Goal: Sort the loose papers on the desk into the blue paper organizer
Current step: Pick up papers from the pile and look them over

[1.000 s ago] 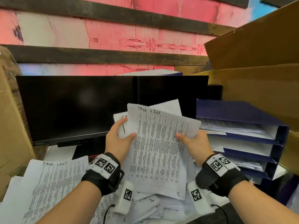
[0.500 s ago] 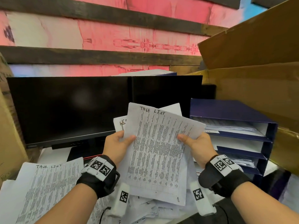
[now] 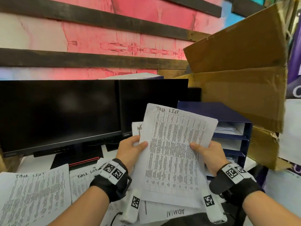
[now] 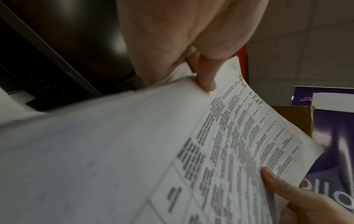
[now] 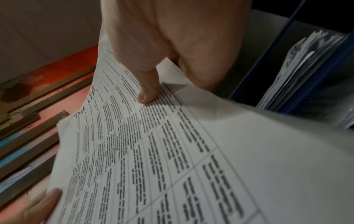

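Note:
I hold a stack of white printed sheets (image 3: 172,152) up in front of me, the top one headed "TASK LIST" (image 4: 247,136) (image 5: 145,151). My left hand (image 3: 132,147) pinches the stack's left edge, thumb on top. My right hand (image 3: 206,152) grips the right edge the same way. The blue paper organizer (image 3: 231,116) stands just right of the stack, with three tiers holding papers (image 5: 306,63). More loose "TASK LIST" papers (image 3: 35,196) lie on the desk at lower left, and a sheet marked "ADMIN" (image 3: 172,212) lies under the held stack.
Two black monitors (image 3: 61,111) stand behind my hands, the left one on a stand with a red stripe (image 3: 84,160). Big cardboard boxes (image 3: 241,75) lean over and behind the organizer. A pink wall with dark wooden slats (image 3: 97,38) is at the back.
The view has shifted left, so the held stack and both hands now sit further right in frame, closer to the organizer. Both hands keep the same hold.

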A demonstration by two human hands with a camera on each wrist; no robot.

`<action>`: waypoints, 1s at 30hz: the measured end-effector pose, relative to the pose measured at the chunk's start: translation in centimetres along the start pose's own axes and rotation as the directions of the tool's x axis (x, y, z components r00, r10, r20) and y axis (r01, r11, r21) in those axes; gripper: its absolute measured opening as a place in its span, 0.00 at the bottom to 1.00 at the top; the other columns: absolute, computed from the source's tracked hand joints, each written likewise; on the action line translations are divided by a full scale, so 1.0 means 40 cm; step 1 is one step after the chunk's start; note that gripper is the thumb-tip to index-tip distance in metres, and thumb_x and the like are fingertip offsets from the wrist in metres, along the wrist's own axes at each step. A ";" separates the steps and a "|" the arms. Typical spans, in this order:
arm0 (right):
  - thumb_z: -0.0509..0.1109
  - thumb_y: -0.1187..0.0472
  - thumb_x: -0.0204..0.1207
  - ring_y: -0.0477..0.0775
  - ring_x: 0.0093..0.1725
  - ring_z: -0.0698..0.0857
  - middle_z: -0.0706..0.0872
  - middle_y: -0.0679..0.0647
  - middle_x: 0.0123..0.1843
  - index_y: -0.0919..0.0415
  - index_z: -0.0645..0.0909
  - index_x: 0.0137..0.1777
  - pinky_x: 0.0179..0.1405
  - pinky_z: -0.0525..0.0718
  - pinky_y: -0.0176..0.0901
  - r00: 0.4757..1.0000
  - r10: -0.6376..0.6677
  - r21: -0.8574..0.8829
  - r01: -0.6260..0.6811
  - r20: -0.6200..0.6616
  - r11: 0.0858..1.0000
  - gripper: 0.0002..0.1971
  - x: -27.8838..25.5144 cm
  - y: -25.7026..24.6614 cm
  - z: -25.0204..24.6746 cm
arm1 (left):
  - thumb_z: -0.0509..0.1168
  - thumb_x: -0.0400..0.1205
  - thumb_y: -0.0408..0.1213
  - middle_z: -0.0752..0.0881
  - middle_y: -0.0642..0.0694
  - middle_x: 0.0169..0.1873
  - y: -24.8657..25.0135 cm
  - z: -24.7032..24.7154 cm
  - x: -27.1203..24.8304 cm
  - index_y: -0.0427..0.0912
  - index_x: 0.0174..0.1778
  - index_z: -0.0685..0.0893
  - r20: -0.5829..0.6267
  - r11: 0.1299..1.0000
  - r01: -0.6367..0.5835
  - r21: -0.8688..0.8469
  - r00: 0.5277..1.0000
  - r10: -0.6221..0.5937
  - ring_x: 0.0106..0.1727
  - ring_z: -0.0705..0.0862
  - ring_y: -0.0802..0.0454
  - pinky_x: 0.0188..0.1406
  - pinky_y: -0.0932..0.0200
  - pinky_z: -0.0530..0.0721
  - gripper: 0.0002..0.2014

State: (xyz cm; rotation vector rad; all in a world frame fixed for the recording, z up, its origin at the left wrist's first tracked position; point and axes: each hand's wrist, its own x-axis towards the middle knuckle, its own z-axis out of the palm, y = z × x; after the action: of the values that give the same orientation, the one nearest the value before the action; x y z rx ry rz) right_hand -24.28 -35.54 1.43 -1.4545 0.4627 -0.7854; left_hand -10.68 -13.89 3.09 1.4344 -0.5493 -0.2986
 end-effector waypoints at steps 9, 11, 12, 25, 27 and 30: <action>0.72 0.70 0.75 0.58 0.52 0.91 0.91 0.58 0.53 0.61 0.86 0.55 0.54 0.87 0.58 1.000 0.016 -0.001 -0.016 0.027 1.000 0.10 -0.005 -0.020 -0.047 | 0.68 0.81 0.31 0.92 0.47 0.41 0.003 0.047 0.015 0.48 0.50 0.89 -0.091 0.995 -0.077 0.057 0.992 0.082 0.42 0.92 0.46 0.45 0.47 0.90 0.09; 0.70 0.72 0.77 0.51 0.41 0.92 0.91 0.54 0.47 0.60 0.85 0.53 0.34 0.89 0.44 0.999 0.005 0.044 -0.004 -0.036 0.999 0.09 -0.012 -0.026 -0.057 | 0.68 0.80 0.30 0.91 0.45 0.48 -0.007 0.063 0.014 0.48 0.54 0.87 -0.039 0.996 -0.079 0.043 0.996 0.081 0.48 0.91 0.45 0.50 0.44 0.89 0.10; 0.69 0.72 0.78 0.47 0.37 0.92 0.91 0.52 0.44 0.60 0.84 0.53 0.27 0.87 0.37 0.999 0.003 0.060 0.000 -0.049 0.998 0.09 -0.013 -0.026 -0.065 | 0.69 0.80 0.30 0.90 0.45 0.51 -0.017 0.070 0.015 0.48 0.56 0.85 -0.013 0.996 -0.072 0.052 0.997 0.073 0.50 0.90 0.45 0.52 0.44 0.88 0.12; 0.72 0.66 0.76 0.54 0.51 0.89 0.90 0.53 0.53 0.58 0.84 0.55 0.53 0.87 0.52 0.947 0.316 -0.469 -0.257 0.049 0.845 0.09 -0.021 0.035 -0.237 | 0.76 0.72 0.26 0.91 0.46 0.42 -0.146 0.163 -0.003 0.41 0.40 0.89 0.079 0.937 0.117 0.328 0.986 -0.150 0.40 0.90 0.53 0.37 0.61 0.87 0.06; 0.73 0.65 0.76 0.55 0.53 0.88 0.89 0.54 0.55 0.59 0.83 0.58 0.56 0.87 0.54 0.942 0.336 -0.516 -0.279 0.018 0.810 0.11 -0.018 0.050 -0.261 | 0.77 0.71 0.28 0.90 0.47 0.44 -0.166 0.168 0.001 0.41 0.36 0.89 0.086 0.921 0.141 0.362 0.979 -0.184 0.45 0.89 0.50 0.49 0.54 0.88 0.05; 0.74 0.63 0.75 0.60 0.55 0.88 0.90 0.57 0.55 0.63 0.82 0.62 0.58 0.86 0.62 0.929 0.368 -0.554 -0.326 -0.038 0.766 0.15 -0.013 0.064 -0.290 | 0.80 0.68 0.32 0.89 0.44 0.51 -0.191 0.179 0.005 0.41 0.34 0.90 0.114 0.904 0.184 0.385 0.963 -0.244 0.53 0.88 0.45 0.62 0.45 0.83 0.05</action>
State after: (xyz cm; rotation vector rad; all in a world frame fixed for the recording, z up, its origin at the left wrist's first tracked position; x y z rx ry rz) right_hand -32.40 -43.41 -2.27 -1.8498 0.9328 -0.2952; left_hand -13.28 -21.05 -4.08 1.8571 -0.6000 -0.5095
